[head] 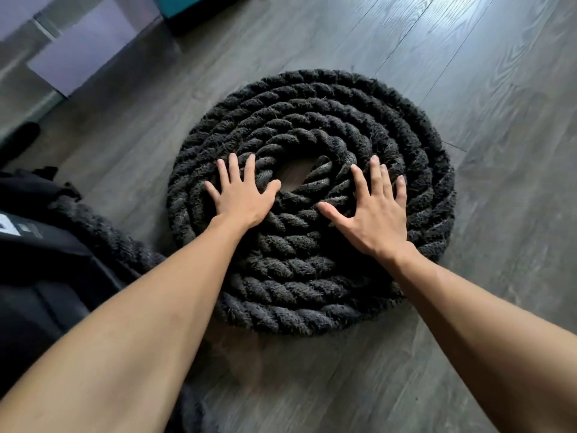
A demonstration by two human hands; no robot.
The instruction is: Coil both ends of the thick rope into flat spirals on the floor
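A: Where's the rope (pixel 315 126)?
B: Coiled flat under the 2 hands. The left hand (pixel 242 196) and right hand (pixel 376 215) press it, fingers spread wide.
A: What could go wrong?
B: Uneven pushing might pop the middle loops up.

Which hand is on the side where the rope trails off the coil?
The left hand: the loose rope leaves the coil on its side; the right hand rests opposite.

The rope (pixel 312 189) lies coiled on the floor (pixel 468 323), left hand (pixel 243 198) and right hand (pixel 374 217) flat on its inner turns.
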